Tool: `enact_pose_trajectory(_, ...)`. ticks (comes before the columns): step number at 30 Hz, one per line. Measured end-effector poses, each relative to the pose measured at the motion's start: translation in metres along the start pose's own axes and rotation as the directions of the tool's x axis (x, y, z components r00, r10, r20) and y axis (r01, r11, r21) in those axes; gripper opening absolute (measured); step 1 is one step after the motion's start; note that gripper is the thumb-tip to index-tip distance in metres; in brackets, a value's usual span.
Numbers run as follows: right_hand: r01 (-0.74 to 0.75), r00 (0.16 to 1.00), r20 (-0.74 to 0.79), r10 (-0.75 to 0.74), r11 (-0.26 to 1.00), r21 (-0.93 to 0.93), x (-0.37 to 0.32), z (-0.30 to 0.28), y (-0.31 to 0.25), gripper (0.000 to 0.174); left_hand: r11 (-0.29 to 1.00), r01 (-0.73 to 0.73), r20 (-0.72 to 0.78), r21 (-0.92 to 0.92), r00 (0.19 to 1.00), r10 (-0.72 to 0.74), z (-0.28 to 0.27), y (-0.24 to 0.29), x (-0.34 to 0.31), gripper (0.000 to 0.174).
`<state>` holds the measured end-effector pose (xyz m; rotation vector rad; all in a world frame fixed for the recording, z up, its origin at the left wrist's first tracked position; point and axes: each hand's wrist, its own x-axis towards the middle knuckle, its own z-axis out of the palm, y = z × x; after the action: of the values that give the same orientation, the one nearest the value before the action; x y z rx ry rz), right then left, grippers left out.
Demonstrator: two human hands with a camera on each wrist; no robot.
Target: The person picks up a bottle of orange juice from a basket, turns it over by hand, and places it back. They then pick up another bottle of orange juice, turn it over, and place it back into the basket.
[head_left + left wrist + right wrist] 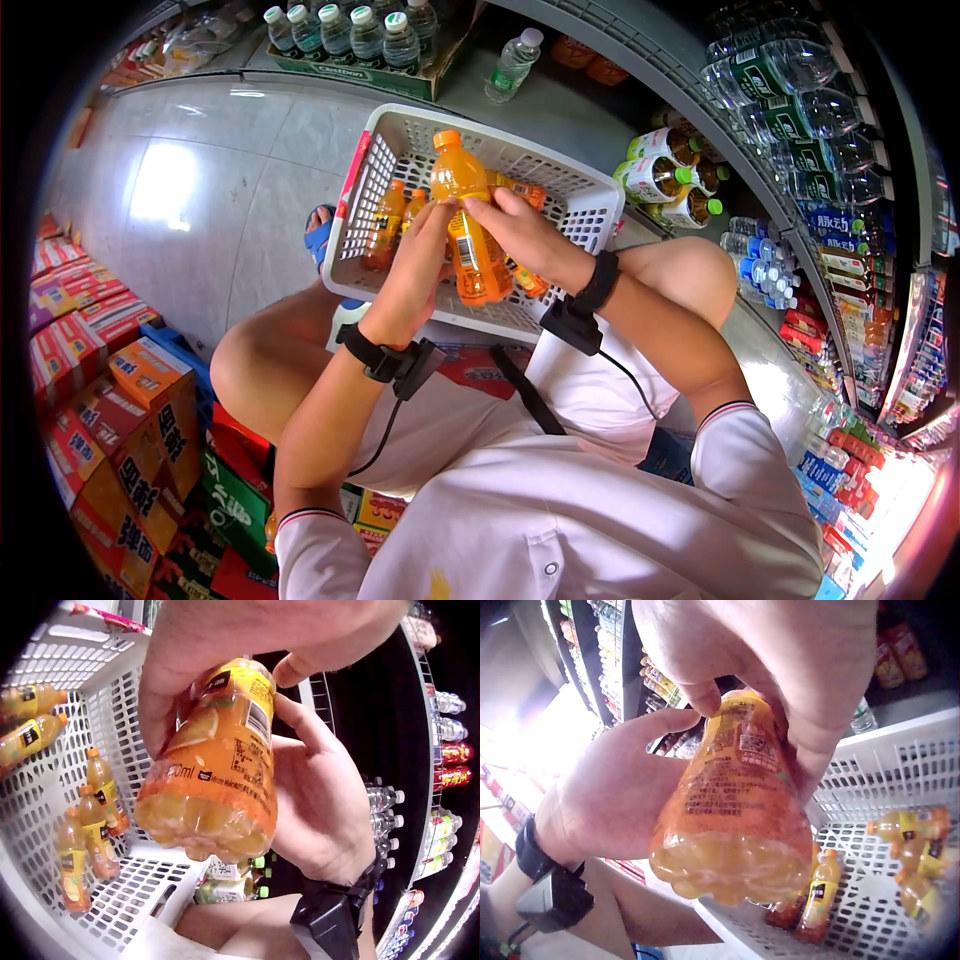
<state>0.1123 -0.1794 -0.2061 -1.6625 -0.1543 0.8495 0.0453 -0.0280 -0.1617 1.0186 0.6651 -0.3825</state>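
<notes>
The person's left grip (425,245) is curled around an orange-juice bottle (482,272), and the right grip (525,232) clasps its other side, both thumbs near its label. The step in hand appears to be handling this bottle above a white perforated basket (545,165); shifting it would call for a steady hold, clear of the rim. Stacked cartons (155,405) stand at left, then glossy tiled floor (265,200), then the basket, containing matching bottles (385,228); water bottles (795,120) fill shelving (652,68) at right.
</notes>
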Motion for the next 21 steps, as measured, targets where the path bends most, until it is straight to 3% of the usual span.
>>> enact_pose_trajectory(21,-0.031,0.999,0.004,0.032,0.998,-0.05,-0.0011,-0.0023,-0.0023,0.061,1.0,0.008,0.003,0.028,1.0,-0.008,-0.0004,-0.0004,0.0008,0.041)
